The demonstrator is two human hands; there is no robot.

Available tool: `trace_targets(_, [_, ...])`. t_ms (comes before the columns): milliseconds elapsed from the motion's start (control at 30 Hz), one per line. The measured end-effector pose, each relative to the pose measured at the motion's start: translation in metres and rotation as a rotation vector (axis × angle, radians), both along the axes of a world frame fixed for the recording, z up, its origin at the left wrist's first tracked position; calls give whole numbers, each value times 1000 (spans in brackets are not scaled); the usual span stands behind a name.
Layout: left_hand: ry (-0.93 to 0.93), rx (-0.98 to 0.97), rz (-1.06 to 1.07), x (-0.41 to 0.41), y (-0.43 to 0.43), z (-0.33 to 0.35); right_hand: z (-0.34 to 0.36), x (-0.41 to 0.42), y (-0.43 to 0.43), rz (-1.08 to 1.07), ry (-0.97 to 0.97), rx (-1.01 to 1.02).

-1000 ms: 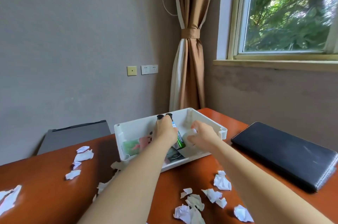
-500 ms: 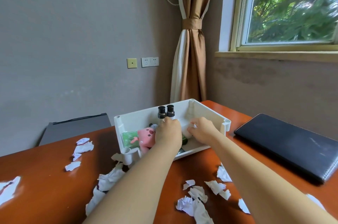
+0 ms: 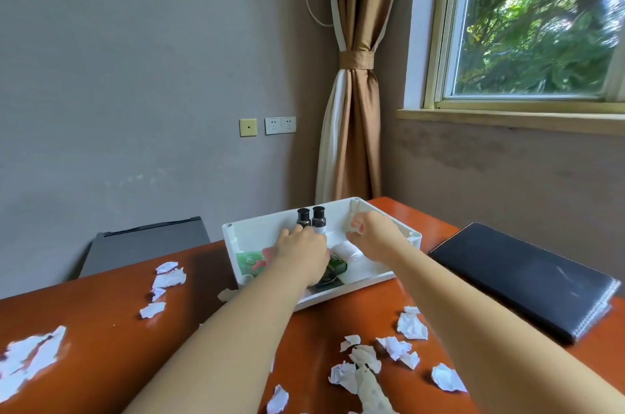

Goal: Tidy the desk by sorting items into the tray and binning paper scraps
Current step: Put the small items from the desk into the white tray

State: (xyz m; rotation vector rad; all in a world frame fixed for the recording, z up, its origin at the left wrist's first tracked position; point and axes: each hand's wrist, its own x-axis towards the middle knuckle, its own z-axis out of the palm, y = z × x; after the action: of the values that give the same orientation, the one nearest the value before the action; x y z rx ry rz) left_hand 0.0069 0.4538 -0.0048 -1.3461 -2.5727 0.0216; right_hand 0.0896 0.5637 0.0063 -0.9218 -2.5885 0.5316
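A white tray [image 3: 414,238] stands mid-desk. At its back wall two small bottles [image 3: 311,219] with black caps stand upright. My left hand [image 3: 301,253] lies inside the tray, its fingertips at the bottles' bases; whether they grip is hidden. A green packet [image 3: 248,261] and a pink toy [image 3: 267,254] lie partly hidden left of it, and a dark green tube [image 3: 334,270] lies under my wrist. My right hand [image 3: 372,234] hovers over the tray's right half with fingers loosely curled, holding nothing, above a white round object [image 3: 345,249]. Several white paper scraps [image 3: 411,327] lie on the desk.
The orange-brown desk [image 3: 101,329] holds more paper scraps at the left [image 3: 169,278] and the far left edge [image 3: 30,356]. A black notebook [image 3: 521,278] lies right of the tray. A grey box [image 3: 145,241] stands behind the desk at the left.
My right hand has lifted off the white round object, which stays in the tray. My left hand has slid forward to the two upright bottles.
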Motion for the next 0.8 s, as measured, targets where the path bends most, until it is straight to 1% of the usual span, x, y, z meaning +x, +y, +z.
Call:
trace_targets(133, [-52, 8, -80, 14, -29, 30, 28, 17, -21, 82, -40, 82])
trace_targets(267, [-126, -5, -112, 34, -69, 53, 51, 38, -53, 180, -105, 109])
trace_targets(467, [-227, -11, -128, 61, -138, 72, 65, 71, -115, 266, -196, 110])
trace_targets(567, [-219, -21, -152, 77, -175, 76, 68, 83, -147, 307, -219, 108])
trace_targets(700, [-234, -3, -111, 91, -227, 74, 65, 98, -194, 371, -234, 125])
trace_targets(800, [-251, -15, -62, 103, -267, 68, 61, 104, -228, 394, -259, 182])
